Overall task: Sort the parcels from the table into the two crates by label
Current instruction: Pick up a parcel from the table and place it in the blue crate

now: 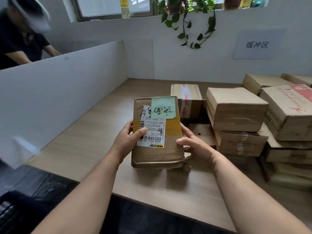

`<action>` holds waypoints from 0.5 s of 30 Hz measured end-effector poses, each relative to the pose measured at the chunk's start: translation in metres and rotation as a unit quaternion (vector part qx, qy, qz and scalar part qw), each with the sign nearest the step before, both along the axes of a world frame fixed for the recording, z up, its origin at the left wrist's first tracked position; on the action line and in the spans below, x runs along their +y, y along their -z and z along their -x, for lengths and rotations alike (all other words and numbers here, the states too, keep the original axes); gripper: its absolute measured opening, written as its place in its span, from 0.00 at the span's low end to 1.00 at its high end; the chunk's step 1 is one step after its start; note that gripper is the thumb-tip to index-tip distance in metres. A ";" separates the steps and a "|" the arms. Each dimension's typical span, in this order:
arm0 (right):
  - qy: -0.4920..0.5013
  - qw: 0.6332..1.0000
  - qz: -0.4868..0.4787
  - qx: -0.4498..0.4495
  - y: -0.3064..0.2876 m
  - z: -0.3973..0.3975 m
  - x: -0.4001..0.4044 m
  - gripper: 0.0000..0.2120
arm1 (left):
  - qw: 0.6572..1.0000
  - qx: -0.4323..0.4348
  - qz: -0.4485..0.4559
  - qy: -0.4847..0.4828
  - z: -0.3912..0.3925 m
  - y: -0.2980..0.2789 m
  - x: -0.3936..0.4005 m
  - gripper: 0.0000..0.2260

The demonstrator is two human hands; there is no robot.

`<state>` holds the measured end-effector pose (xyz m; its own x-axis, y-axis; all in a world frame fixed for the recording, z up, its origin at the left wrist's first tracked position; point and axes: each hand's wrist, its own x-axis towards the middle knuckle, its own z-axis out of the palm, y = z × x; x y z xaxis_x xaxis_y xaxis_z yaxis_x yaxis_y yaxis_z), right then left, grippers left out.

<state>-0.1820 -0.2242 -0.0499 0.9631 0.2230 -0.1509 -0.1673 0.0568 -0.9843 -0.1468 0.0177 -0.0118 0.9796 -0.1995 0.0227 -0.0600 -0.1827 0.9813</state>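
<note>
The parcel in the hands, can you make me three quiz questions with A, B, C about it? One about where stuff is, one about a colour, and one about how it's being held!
1. Where are the other boxes stacked?
A. To the right of the held parcel
B. On the windowsill
C. Behind the white divider

2. What colour is the handwritten note stuck on the parcel?
A. Pink
B. Light green
C. Orange

3. How is the parcel held?
A. Lying untouched on the table
B. One hand only
C. Both hands grip its sides

Answers:
1 A, the piles sit on the table right of the parcel.
2 B, the note is pale green beside the white shipping label.
3 C, the left hand and right hand each clasp a side.
</note>
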 end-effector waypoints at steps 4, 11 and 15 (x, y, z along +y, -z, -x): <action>-0.005 1.000 -0.014 0.011 0.009 -0.006 0.022 0.45 | 1.000 0.012 -0.007 -0.009 0.012 0.010 0.024 0.22; -0.039 0.998 -0.016 0.038 0.022 -0.020 0.053 0.44 | 0.997 0.020 -0.020 -0.077 0.033 0.030 0.070 0.28; -0.070 0.996 -0.036 0.050 0.026 -0.031 0.077 0.40 | 0.987 0.023 -0.042 -0.154 0.044 0.042 0.107 0.20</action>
<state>-0.1513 -0.1472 -0.0761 0.9031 0.3670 -0.2230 -0.2755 0.0968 -0.9564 -0.1908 0.1245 -0.0537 0.9938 0.1077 -0.0266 0.0547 -0.2671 0.9621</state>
